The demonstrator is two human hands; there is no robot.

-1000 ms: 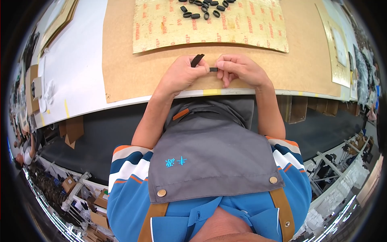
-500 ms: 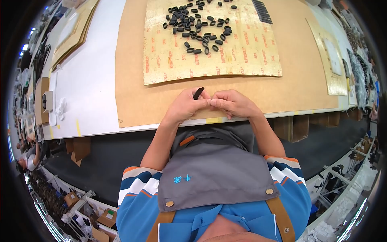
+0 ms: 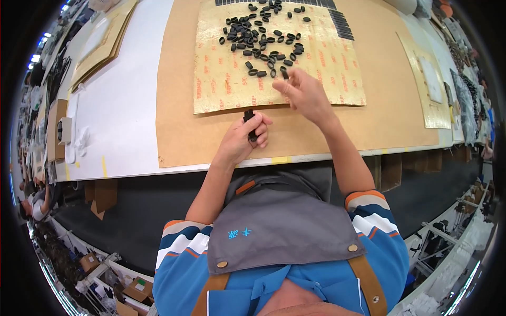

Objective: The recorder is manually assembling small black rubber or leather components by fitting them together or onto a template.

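Note:
In my left hand (image 3: pixel 243 136), near the table's front edge, a short black strip (image 3: pixel 250 124) is pinched between thumb and curled fingers. It looks like a folded strap; its upper end sticks out beyond the thumb. My right hand (image 3: pixel 308 96) is over the near right part of the yellowish sheet (image 3: pixel 337 89), slightly blurred. Its thumb and forefinger are apart, beside a small black loop (image 3: pixel 284 73) at the near edge of the pile. Many similar black loops (image 3: pixel 245 32) lie loosely scattered on the sheet.
Rows of thin black strips (image 3: pixel 341 25) line the sheet's far right and far edges. Brown paper (image 3: pixel 176 121) lies beneath it on the white table (image 3: pixel 121 105). Flat boards (image 3: pixel 100 45) are at the left, another board (image 3: pixel 429 79) at the right, and a small carton (image 3: pixel 57 126) at the left edge.
My right hand has left my left hand and moved away from me to the loops. The left hand has turned, keeping the black strip. The view has shifted slightly.

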